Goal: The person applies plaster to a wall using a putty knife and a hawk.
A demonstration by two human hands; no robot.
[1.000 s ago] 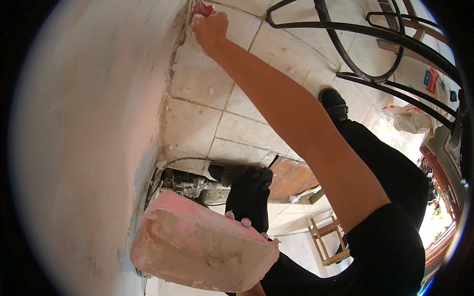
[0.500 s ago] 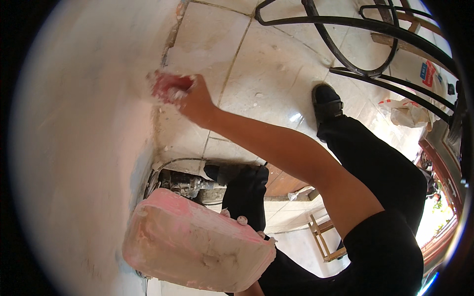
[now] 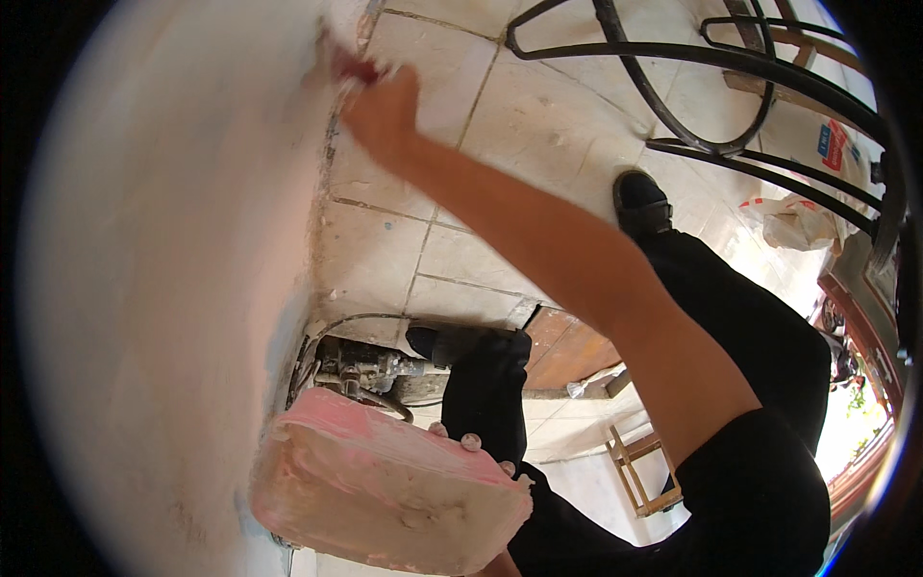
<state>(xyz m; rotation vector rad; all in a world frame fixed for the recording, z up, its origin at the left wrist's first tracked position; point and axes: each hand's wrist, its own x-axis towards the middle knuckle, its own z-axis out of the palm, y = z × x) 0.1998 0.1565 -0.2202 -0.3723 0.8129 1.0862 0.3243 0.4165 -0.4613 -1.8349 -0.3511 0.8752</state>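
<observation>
My right hand [image 3: 385, 115] reaches to the foot of the pale wall [image 3: 192, 240], its fingers closed round a dark red, plaster-smeared tool [image 3: 351, 65]. Motion blurs the tool, so its exact kind is hard to make out; it is at the wall surface. Lower down, my left hand [image 3: 470, 442] grips a pink plastic tub [image 3: 336, 413] by its right side, with only whitened fingertips showing over the edge. Pale pinkish plaster coats the inside of the tub, which is held close to the wall.
Black curved metal furniture legs [image 3: 663, 50] stand at the upper right. Beside my knees and shoes lie a power tool with a cable [image 3: 361, 361], a brown wooden board [image 3: 567, 346] and a plastic bag [image 3: 798, 223]. A small wooden stool [image 3: 635, 471] is farther down. Tiles [image 3: 404, 58] cover the floor.
My right hand has moved up along the foot of the wall with the red tool. The tub in my left hand has shifted slightly downward in view.
</observation>
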